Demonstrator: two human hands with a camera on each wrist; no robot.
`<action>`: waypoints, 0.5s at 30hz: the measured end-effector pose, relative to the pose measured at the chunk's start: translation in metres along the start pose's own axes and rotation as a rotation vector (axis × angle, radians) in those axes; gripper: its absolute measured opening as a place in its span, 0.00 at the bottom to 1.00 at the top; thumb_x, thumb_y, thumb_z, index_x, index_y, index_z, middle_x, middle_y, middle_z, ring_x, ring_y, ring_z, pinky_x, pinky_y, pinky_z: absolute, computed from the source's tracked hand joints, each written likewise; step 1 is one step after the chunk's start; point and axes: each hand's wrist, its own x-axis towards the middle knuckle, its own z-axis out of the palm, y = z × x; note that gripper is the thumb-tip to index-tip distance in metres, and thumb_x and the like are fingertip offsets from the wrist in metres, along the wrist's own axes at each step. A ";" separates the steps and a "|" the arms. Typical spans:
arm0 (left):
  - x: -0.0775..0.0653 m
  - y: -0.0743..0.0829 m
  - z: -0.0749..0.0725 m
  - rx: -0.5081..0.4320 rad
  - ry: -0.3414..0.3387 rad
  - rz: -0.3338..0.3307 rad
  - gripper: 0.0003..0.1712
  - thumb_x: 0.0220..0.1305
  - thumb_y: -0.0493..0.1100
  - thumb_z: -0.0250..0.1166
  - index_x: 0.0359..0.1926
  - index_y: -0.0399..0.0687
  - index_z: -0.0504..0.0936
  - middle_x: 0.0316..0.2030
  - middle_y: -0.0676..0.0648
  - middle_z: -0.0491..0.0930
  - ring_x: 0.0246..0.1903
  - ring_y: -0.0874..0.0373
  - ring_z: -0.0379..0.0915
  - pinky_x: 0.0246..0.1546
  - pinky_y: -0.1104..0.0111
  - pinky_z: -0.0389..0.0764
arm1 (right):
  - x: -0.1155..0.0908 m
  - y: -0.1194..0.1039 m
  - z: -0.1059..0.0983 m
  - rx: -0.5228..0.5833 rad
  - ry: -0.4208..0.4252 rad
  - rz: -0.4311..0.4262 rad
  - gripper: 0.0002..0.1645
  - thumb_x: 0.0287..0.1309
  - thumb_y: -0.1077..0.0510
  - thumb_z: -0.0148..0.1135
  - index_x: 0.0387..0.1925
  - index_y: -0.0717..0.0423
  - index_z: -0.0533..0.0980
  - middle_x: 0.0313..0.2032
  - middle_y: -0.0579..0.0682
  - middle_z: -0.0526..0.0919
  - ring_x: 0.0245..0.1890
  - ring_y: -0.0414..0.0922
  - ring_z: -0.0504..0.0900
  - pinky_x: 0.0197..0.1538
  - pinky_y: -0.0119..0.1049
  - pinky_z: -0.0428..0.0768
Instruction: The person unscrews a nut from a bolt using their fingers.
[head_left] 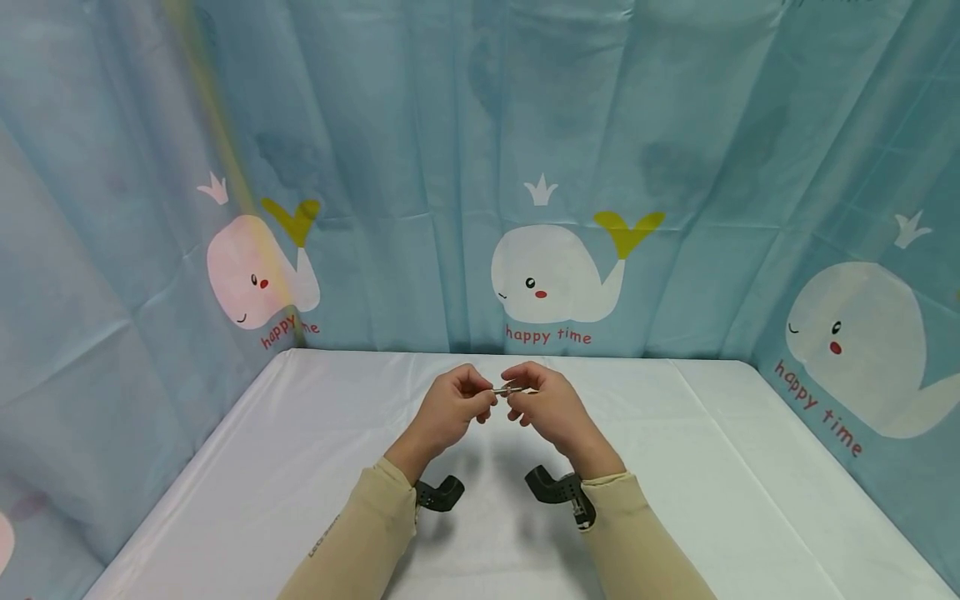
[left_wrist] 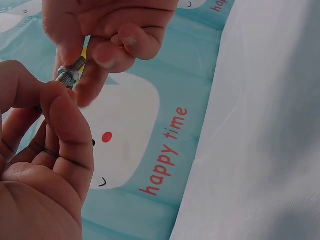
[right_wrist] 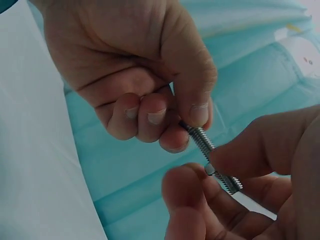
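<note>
Above the table, my left hand (head_left: pixel 448 408) pinches one end of a threaded metal bolt (right_wrist: pixel 201 141) between thumb and index finger. That end of the bolt is hidden by the fingers. A small nut (right_wrist: pixel 210 170) sits part way along the thread, with bare thread showing beyond it. My right hand (head_left: pixel 553 410) has thumb and fingertips around the nut, with the bolt's free end pointing between them. In the left wrist view the nut (left_wrist: pixel 69 75) and thread show between the two hands.
A white-covered table (head_left: pixel 315 500) lies under both forearms. Behind and beside it hangs a blue curtain (head_left: pixel 375 167) printed with whales and red lettering. Black camera mounts (head_left: pixel 441 493) sit on the wrists.
</note>
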 end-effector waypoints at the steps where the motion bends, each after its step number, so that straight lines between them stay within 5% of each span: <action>1: 0.000 0.000 0.000 0.000 0.002 -0.001 0.05 0.65 0.35 0.62 0.39 0.37 0.79 0.31 0.38 0.80 0.26 0.50 0.77 0.33 0.57 0.81 | 0.000 0.000 0.000 0.001 0.000 -0.003 0.17 0.60 0.65 0.58 0.51 0.54 0.80 0.42 0.52 0.84 0.29 0.51 0.83 0.32 0.42 0.80; 4: 0.000 0.002 0.000 -0.001 0.002 -0.005 0.05 0.65 0.35 0.62 0.39 0.37 0.78 0.32 0.36 0.80 0.26 0.49 0.77 0.34 0.55 0.81 | 0.000 0.000 0.000 0.006 0.010 -0.004 0.15 0.63 0.61 0.60 0.52 0.55 0.79 0.43 0.52 0.84 0.29 0.51 0.83 0.33 0.43 0.81; 9: -0.001 0.003 0.000 -0.007 -0.001 -0.007 0.05 0.65 0.35 0.61 0.39 0.36 0.78 0.31 0.39 0.80 0.26 0.49 0.77 0.37 0.45 0.80 | 0.001 0.001 0.000 0.012 0.028 0.027 0.12 0.70 0.52 0.59 0.40 0.57 0.81 0.30 0.54 0.83 0.26 0.50 0.81 0.30 0.40 0.79; 15: -0.001 0.002 0.000 -0.006 -0.006 -0.010 0.06 0.65 0.35 0.62 0.40 0.36 0.78 0.30 0.43 0.81 0.26 0.49 0.77 0.38 0.43 0.79 | 0.000 0.000 0.000 -0.002 0.016 0.012 0.09 0.65 0.61 0.58 0.45 0.55 0.81 0.34 0.53 0.83 0.26 0.50 0.80 0.30 0.40 0.79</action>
